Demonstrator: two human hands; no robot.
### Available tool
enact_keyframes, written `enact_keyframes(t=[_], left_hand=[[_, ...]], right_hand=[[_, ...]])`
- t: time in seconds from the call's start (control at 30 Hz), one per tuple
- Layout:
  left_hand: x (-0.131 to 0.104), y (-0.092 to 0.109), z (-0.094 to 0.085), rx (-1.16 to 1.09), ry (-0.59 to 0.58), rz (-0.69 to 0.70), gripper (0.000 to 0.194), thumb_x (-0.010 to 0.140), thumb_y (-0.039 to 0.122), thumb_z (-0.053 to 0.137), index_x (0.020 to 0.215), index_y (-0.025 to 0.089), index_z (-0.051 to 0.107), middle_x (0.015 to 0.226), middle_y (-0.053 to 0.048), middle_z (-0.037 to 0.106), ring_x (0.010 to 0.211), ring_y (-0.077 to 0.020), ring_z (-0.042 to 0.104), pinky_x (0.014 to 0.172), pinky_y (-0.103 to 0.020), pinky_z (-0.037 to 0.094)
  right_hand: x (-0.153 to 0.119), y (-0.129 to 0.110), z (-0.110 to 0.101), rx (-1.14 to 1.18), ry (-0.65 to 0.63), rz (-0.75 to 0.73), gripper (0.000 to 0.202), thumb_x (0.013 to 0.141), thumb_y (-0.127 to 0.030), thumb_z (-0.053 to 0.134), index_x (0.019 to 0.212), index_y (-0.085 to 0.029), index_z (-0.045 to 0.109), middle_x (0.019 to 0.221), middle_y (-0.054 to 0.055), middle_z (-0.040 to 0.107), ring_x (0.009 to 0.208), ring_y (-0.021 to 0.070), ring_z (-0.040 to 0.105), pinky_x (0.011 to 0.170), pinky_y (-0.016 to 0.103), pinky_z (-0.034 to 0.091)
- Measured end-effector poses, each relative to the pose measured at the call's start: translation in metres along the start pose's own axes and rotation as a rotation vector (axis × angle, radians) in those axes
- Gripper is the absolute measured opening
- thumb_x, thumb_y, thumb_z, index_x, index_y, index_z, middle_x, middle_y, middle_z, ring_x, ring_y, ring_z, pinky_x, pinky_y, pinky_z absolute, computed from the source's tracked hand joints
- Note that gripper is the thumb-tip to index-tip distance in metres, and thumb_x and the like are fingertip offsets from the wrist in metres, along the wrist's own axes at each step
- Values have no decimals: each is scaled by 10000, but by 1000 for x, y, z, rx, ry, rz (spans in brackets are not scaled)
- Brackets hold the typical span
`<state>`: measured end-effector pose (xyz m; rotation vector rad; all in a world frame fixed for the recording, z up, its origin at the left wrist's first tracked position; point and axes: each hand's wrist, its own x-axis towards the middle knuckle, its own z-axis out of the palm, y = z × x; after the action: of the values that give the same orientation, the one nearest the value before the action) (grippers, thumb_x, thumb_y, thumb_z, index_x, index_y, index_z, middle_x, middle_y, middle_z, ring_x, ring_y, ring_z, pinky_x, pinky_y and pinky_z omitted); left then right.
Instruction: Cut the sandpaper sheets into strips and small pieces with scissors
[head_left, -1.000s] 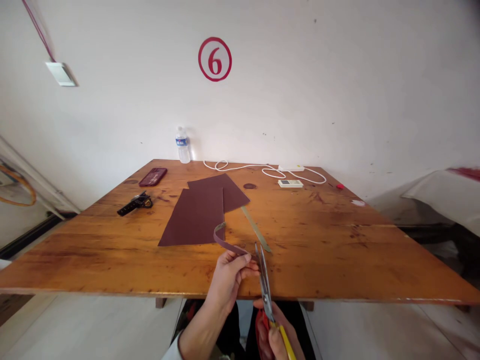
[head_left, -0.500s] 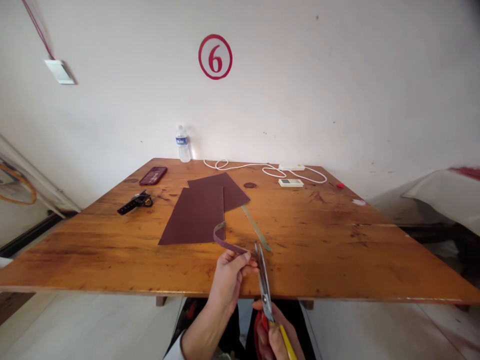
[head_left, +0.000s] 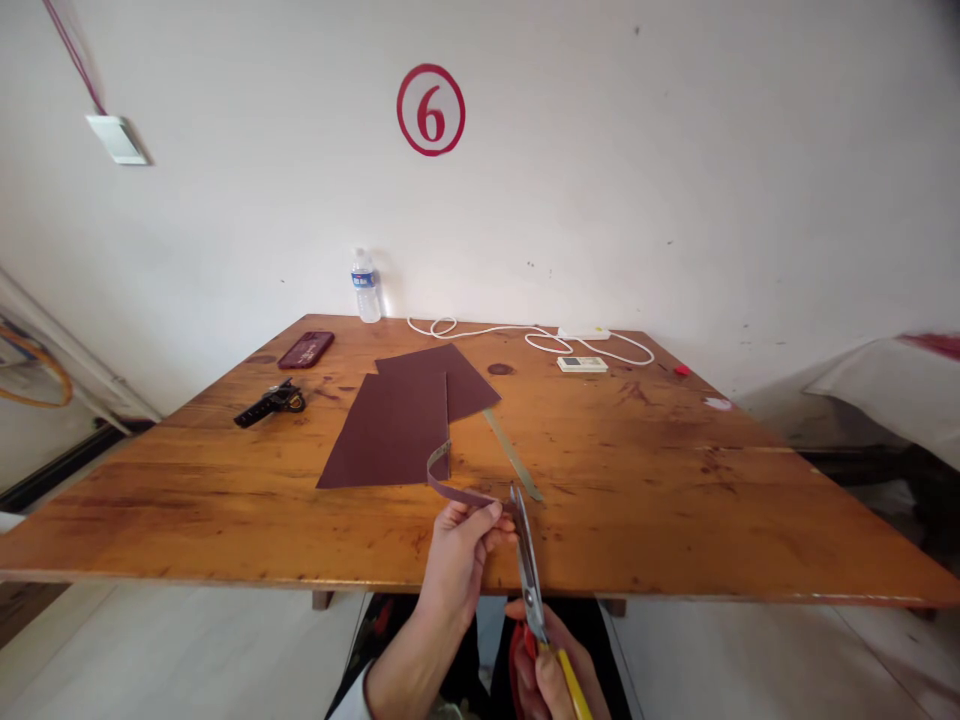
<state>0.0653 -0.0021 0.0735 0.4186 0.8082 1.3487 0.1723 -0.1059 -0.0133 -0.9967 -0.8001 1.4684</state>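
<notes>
Near the table's front edge my left hand [head_left: 461,550] pinches one end of a narrow maroon strip [head_left: 459,493], whose other end curls up by the maroon sheets. My right hand [head_left: 551,670] is wrapped round the red and yellow handles of the scissors [head_left: 531,580]. The blades point away from me, slightly parted, right beside my left fingertips at the strip's end. Two maroon sheets, a front one [head_left: 390,430] and a back one [head_left: 469,380], overlap on the table. A pale greenish strip [head_left: 513,455] lies to their right.
On the wooden table [head_left: 675,500] are a maroon phone [head_left: 306,350] and a black strap-like item [head_left: 270,402] at left. A water bottle [head_left: 365,287] stands by the wall. A white cable [head_left: 487,330], a white remote [head_left: 582,365] and a red bit [head_left: 682,370] lie toward the back right.
</notes>
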Motion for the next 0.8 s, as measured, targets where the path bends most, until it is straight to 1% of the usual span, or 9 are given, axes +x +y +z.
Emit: enact_keyframes(t=[0.13, 0.3, 0.47, 0.67, 0.8], left_hand=[[-1, 0, 0, 1, -1, -1, 310, 485, 247, 937, 634, 124, 694, 580, -31, 697, 543, -134, 648, 550, -241, 584], [-1, 1, 0, 1, 6, -2, 316, 481, 253, 939, 639, 121, 700, 577, -36, 698, 540, -136, 651, 549, -237, 580], [0, 0, -1, 4, 7, -4, 317, 472, 253, 941, 640, 121, 706, 583, -40, 705, 536, -135, 653, 548, -234, 576], [-1, 0, 0, 1, 6, -7, 306, 475, 252, 937, 630, 122, 708, 583, -35, 702, 532, -133, 650, 554, -238, 581], [-1, 1, 0, 3, 5, -11, 302, 474, 249, 936, 627, 119, 710, 586, -38, 701, 542, -135, 655, 545, -228, 572]], right_hand=[[0, 1, -1, -2, 11, -8, 610, 742, -735, 698, 1033, -200, 734, 565, -93, 397, 415, 42, 174, 380, 196, 152], [5, 9, -5, 45, -8, 26, 608, 700, -728, 740, 1025, -215, 732, 552, -103, 386, 411, 43, 198, 392, 202, 145], [5, 8, -7, 18, -32, 27, 641, 693, -748, 730, 1050, -216, 731, 580, -88, 420, 416, 40, 217, 394, 197, 157], [1, 3, -4, -34, -16, -13, 630, 743, -748, 680, 1058, -204, 724, 555, -108, 344, 423, 53, 186, 400, 210, 141], [0, 2, -2, -22, 4, -1, 628, 728, -752, 690, 1043, -210, 729, 551, -111, 334, 429, 52, 154, 410, 215, 123]])
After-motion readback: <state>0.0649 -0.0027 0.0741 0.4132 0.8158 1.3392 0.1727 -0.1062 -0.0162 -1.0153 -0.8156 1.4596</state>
